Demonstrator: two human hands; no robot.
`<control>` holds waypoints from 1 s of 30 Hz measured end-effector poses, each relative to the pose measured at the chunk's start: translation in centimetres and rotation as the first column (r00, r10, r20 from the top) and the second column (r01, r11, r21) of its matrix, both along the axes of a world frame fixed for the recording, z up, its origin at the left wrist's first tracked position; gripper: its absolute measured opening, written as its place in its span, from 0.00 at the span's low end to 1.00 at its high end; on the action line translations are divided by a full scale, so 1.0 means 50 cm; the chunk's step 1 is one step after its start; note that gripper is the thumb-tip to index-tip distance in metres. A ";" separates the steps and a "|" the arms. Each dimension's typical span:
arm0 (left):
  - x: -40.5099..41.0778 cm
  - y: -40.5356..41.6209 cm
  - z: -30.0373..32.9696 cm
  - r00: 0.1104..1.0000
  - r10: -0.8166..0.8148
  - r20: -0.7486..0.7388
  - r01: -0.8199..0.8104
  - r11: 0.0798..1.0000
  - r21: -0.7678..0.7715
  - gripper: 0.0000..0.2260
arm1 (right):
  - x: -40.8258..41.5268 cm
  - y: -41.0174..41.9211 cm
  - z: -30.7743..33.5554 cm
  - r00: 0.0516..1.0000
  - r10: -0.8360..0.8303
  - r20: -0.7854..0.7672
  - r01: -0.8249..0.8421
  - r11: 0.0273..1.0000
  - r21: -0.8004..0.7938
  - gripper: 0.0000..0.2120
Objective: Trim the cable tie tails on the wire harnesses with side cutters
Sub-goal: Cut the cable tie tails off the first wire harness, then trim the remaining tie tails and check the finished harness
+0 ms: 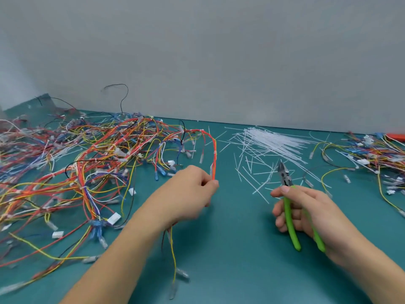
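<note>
Left hand (192,189): pinching an orange wire harness (213,154) at the fingertips, its wires arching up and away.
Right hand (306,211): gripping the green handles of the side cutters (289,207), the blades pointing away.
Cut ties (258,163): lying scattered on the tabletop (230,249), beyond and between both hands.
Harness pile (76,161): lying left of the left hand.

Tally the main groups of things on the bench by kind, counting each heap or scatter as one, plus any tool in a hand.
Heaps of wire harnesses: 2, the left heap and the right heap
Harness lifted by the left hand: 1
Scatter of white cable tie pieces: 1
Side cutters, in the right hand: 1
Total: 5
</note>
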State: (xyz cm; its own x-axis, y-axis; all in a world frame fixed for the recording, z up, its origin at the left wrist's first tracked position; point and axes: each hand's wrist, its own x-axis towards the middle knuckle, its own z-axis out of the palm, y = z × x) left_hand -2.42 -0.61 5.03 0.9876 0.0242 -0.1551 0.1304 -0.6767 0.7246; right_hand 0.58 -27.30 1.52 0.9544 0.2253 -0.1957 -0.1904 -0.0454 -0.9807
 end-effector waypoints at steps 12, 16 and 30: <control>0.076 0.191 0.240 0.871 0.281 0.403 -0.136 0.926 -0.353 0.12 | 0.003 -0.006 0.002 0.997 0.016 -0.080 -0.009 0.997 0.079 0.23; 0.140 0.242 0.373 0.880 0.301 0.367 -0.107 0.880 -0.463 0.11 | -0.003 -0.005 0.004 0.995 0.008 -0.094 0.000 0.996 0.085 0.23; -0.035 0.549 0.072 0.896 0.423 0.135 -0.443 0.832 0.333 0.13 | -0.003 -0.005 0.012 0.997 0.011 -0.080 -0.005 0.997 0.074 0.26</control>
State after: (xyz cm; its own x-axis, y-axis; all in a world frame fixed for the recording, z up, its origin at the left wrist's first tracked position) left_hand -4.18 26.82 8.65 0.8696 0.4937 -0.0033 0.4375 -0.7676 0.4684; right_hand 0.41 -27.54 2.10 0.9343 0.2500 -0.2543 -0.2687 0.0246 -0.9629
